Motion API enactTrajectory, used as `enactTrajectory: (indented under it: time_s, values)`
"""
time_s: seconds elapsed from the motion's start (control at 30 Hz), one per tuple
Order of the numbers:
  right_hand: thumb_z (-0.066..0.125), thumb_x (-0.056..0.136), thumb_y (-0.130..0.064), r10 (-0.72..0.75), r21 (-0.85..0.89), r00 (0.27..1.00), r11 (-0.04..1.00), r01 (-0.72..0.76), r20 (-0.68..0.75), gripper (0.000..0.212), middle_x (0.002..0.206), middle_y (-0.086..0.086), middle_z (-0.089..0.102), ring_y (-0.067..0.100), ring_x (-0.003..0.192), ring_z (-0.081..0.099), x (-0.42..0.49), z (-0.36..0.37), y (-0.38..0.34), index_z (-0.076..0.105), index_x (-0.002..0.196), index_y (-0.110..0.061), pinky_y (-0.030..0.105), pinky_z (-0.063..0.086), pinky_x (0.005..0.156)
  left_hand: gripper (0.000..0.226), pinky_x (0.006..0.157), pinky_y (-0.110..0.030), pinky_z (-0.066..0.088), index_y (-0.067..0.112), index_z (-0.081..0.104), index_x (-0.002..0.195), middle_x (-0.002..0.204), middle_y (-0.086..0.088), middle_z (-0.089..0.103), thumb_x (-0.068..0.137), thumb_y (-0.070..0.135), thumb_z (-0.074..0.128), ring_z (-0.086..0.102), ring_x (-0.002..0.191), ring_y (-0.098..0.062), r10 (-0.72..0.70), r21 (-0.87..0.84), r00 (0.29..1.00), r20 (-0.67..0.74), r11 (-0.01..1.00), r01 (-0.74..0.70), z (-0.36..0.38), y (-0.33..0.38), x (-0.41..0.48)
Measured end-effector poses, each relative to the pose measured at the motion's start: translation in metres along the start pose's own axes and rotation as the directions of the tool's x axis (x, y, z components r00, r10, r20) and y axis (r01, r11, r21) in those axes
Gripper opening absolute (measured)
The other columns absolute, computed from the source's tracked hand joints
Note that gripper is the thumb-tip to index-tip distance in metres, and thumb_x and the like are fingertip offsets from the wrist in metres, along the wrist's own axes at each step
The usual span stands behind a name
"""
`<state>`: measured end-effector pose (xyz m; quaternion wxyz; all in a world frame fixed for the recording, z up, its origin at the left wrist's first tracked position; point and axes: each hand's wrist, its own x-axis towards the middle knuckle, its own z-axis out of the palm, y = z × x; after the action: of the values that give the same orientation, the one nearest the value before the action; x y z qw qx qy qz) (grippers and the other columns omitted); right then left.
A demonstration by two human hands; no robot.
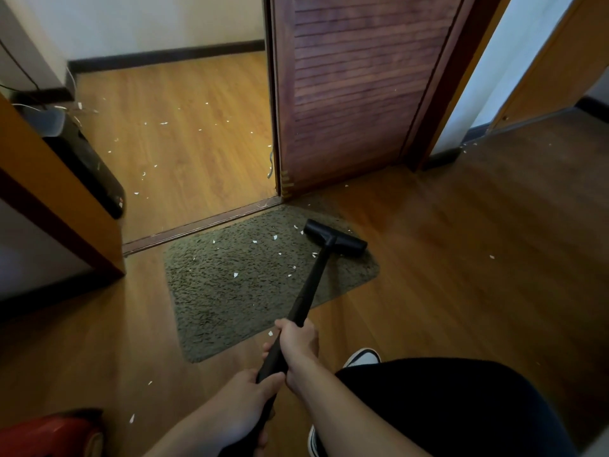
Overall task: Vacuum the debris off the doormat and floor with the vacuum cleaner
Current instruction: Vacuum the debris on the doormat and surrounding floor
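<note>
A shaggy olive doormat (pixel 230 291) lies on the wood floor before a doorway, strewn with small white scraps (pixel 236 275). The vacuum's black floor head (pixel 334 237) rests on the mat's far right corner, joined to a black wand (pixel 313 278) that slants back toward me. My right hand (pixel 298 344) grips the wand higher up. My left hand (pixel 244 404) grips it lower down, closer to my body. More white debris (pixel 164 123) is scattered over the lighter floor beyond the threshold, and a few bits lie on the near floor (pixel 132 418).
A dark louvered wooden door (pixel 356 94) stands beyond the mat. A black bin (pixel 85 159) sits left of the doorway beside a wooden cabinet side (pixel 49 179). The red vacuum body (pixel 49 437) is at bottom left. My shoe (pixel 362 357) stands near the mat.
</note>
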<state>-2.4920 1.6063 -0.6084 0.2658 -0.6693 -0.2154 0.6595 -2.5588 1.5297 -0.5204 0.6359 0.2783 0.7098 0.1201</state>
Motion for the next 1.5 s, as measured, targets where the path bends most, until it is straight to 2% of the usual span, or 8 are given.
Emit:
enactTrajectory:
  time_s: [0.17,0.27,0.37,0.5,0.7,1.0,1.17,1.5]
  values:
    - [0.063,0.094,-0.016,-0.002,0.025,1.0,1.0,0.002,-0.01,0.033,0.094,0.024,0.073,0.025,0.048,0.067,0.03,-0.019,-0.022,0.053,0.125,-0.012,0.031,0.056,0.049,0.006,0.044,-0.025,0.045,0.027,0.044,0.105,0.074,-0.011,0.053,0.103,0.032,0.046,0.051,0.043,-0.019,-0.003,-0.047,1.0,0.016,0.999,0.004,0.01,0.027,0.019]
    - [0.062,0.096,-0.015,0.007,0.006,1.0,1.0,-0.007,-0.006,0.032,0.099,0.025,0.072,0.024,0.051,0.067,0.044,-0.021,-0.035,0.051,0.126,-0.011,0.029,0.055,0.047,0.019,0.042,-0.025,0.043,0.033,0.041,0.122,0.074,-0.012,0.05,0.104,0.031,0.046,0.049,0.042,-0.019,0.014,-0.078,0.999,0.033,0.997,-0.011,0.01,0.039,0.033]
    - [0.059,0.098,-0.011,-0.004,0.01,1.0,1.0,0.004,-0.007,0.028,0.085,0.022,0.069,0.023,0.049,0.064,0.06,-0.021,-0.045,0.051,0.125,-0.007,0.027,0.052,0.042,0.011,0.039,-0.022,0.042,0.021,0.046,0.107,0.064,-0.011,0.048,0.104,0.031,0.047,0.048,0.034,-0.016,-0.001,-0.083,1.0,0.022,0.997,0.003,0.009,0.051,0.042]
    - [0.06,0.096,-0.011,-0.01,0.004,1.0,1.0,0.01,0.003,0.03,0.096,0.028,0.071,0.024,0.046,0.063,0.075,-0.013,-0.055,0.052,0.125,-0.007,0.026,0.051,0.041,0.025,0.041,-0.024,0.042,0.009,0.051,0.094,0.066,-0.01,0.049,0.102,0.033,0.049,0.048,0.039,-0.018,-0.031,-0.117,1.0,-0.001,0.993,0.031,0.006,0.062,0.056]
    - [0.057,0.098,-0.009,-0.011,-0.001,1.0,1.0,0.011,0.0,0.021,0.084,0.025,0.067,0.023,0.047,0.061,0.079,-0.009,-0.054,0.051,0.117,-0.005,0.026,0.05,0.039,0.026,0.042,-0.025,0.043,0.008,0.051,0.093,0.066,-0.01,0.049,0.102,0.032,0.05,0.047,0.039,-0.019,-0.036,-0.131,0.999,-0.004,0.991,0.035,0.005,0.056,0.061]
    - [0.059,0.096,-0.012,0.021,-0.016,0.998,1.0,-0.02,0.064,0.027,0.11,0.031,0.07,0.021,0.042,0.063,0.042,0.003,-0.006,0.053,0.122,-0.01,0.026,0.051,0.042,0.017,0.041,-0.022,0.041,0.015,0.052,0.11,0.065,-0.011,0.049,0.102,0.029,0.048,0.047,0.037,-0.019,0.002,-0.094,0.999,-0.039,0.996,-0.005,0.001,0.007,0.022]
    - [0.057,0.097,-0.011,0.043,-0.024,0.997,0.999,-0.041,0.064,0.035,0.073,0.018,0.07,0.02,0.044,0.064,0.003,0.001,0.025,0.05,0.132,-0.01,0.026,0.052,0.043,0.026,0.037,-0.021,0.038,0.004,0.051,0.095,0.062,-0.009,0.048,0.103,0.029,0.048,0.046,0.035,-0.019,-0.033,-0.056,0.998,-0.044,0.998,0.03,0.005,-0.023,-0.01]
    - [0.053,0.098,-0.008,0.061,-0.012,0.997,0.998,-0.061,0.041,0.032,0.086,0.022,0.069,0.022,0.044,0.064,-0.046,-0.005,0.061,0.05,0.129,-0.014,0.029,0.053,0.046,0.026,0.04,-0.02,0.039,0.008,0.051,0.087,0.064,-0.008,0.051,0.104,0.027,0.045,0.048,0.037,-0.018,-0.052,-0.046,0.999,0.014,0.998,0.052,0.015,-0.06,-0.048]
